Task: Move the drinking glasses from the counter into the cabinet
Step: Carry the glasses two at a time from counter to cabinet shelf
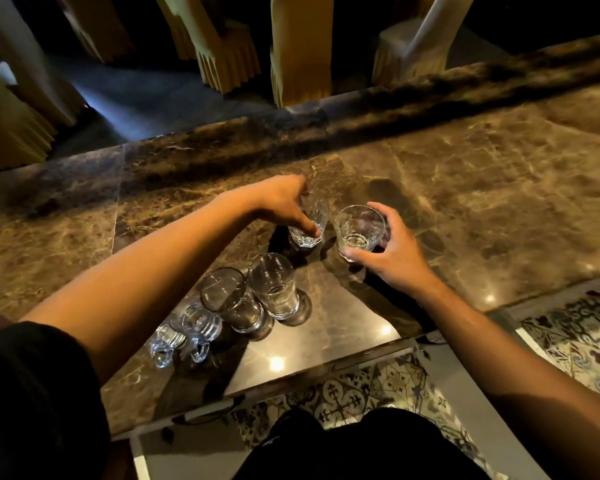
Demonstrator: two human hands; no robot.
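On the dark marble bench [465,188] we have six glasses strung from seven o'clock up to one o'clock. Largest are two plain tumblers [274,289], side by side at centre; we judge them rigid, smooth, slippery and breakable, best held round the lower wall. At twelve o'clock our left hand [284,202] curls over a faceted glass [310,223], thumb low on its side. At one o'clock our right hand [388,247] wraps a round glass [359,230], fingers behind, thumb at its base. Smallest, at seven o'clock, two ribbed handled mugs [191,330] look light and offer handles. No cabinet shows.
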